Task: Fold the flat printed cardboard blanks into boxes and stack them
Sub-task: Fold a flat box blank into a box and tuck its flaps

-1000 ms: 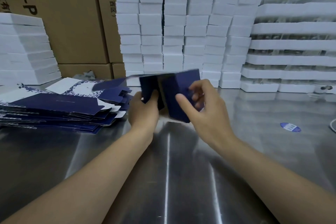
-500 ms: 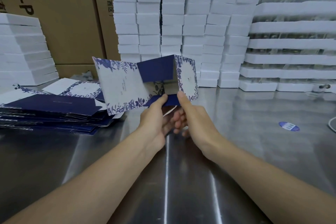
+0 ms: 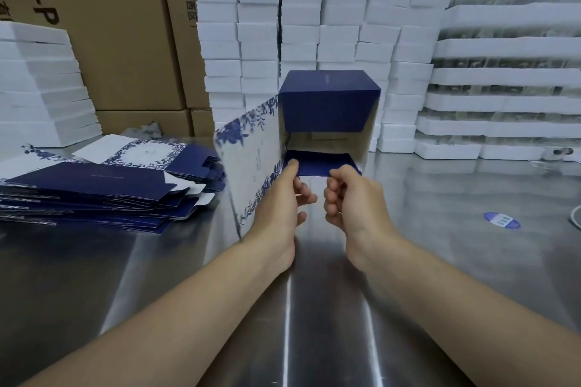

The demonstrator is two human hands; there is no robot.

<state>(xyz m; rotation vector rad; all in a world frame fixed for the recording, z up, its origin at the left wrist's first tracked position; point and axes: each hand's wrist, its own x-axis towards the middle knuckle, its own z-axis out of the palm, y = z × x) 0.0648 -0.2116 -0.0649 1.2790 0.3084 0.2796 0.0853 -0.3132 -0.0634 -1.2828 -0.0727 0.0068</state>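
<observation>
A navy and white floral cardboard box [image 3: 327, 104], half formed, is held above the steel table [image 3: 440, 261] at centre, its open end facing me. My left hand [image 3: 279, 201] pinches the lower navy flap [image 3: 317, 162] at its left corner, thumb on top. My right hand [image 3: 352, 198] grips the same flap at its right, fingers curled under it. A white floral side panel [image 3: 251, 160] hangs out to the left. A pile of flat navy and floral blanks [image 3: 103, 185] lies on the table to the left.
Stacks of white foam blocks [image 3: 314, 25] stand behind the box, with foam trays [image 3: 503, 78] at right and more foam [image 3: 41, 85] at far left. Brown cartons [image 3: 119, 28] stand at back left. A blue oval sticker [image 3: 501, 220] lies on the table at right.
The blank has opened from a loose folded sheet into a square tube facing me. Both hands shifted to the lower flap, and the floral panel swung out to the left.
</observation>
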